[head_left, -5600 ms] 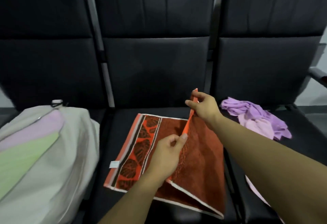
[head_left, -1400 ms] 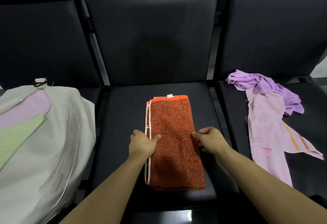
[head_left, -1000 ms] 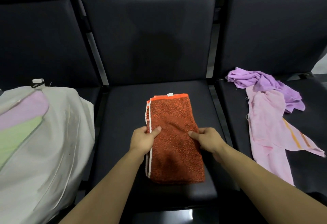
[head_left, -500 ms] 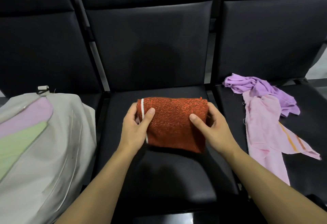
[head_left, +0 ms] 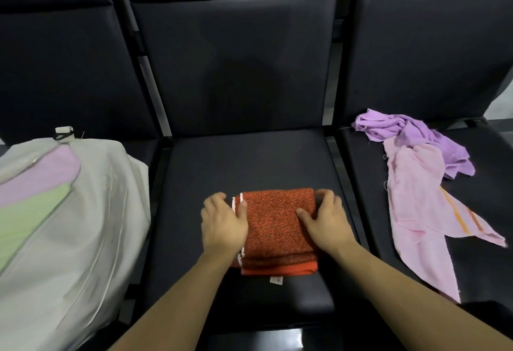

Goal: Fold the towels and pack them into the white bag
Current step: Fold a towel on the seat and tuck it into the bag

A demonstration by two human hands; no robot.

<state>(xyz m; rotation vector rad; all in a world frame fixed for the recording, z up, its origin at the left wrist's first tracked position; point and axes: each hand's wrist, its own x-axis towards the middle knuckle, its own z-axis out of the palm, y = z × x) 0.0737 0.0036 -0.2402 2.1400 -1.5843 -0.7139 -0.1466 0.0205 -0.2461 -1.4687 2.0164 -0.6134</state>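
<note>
An orange-brown towel (head_left: 277, 220) lies folded into a small square on the middle black seat (head_left: 244, 162), with its white label at the near edge. My left hand (head_left: 222, 225) grips its left side, thumb on top by the white stripe. My right hand (head_left: 327, 225) grips its right side, thumb on top and fingers curled round the far corner. The white bag (head_left: 91, 225) lies open on the left seat, and a folded green towel (head_left: 27, 220) and a lilac towel (head_left: 36, 175) show inside it.
On the right seat lie a crumpled purple towel (head_left: 416, 134) and a loose pink towel (head_left: 416, 206) that hangs toward the seat's front edge. Black seat backs rise behind all three seats. A narrow gap separates each seat.
The long folded strip was lifted and folded in half. It now lies flat as a small square nearer the seat's front edge, with both hands still at its sides.
</note>
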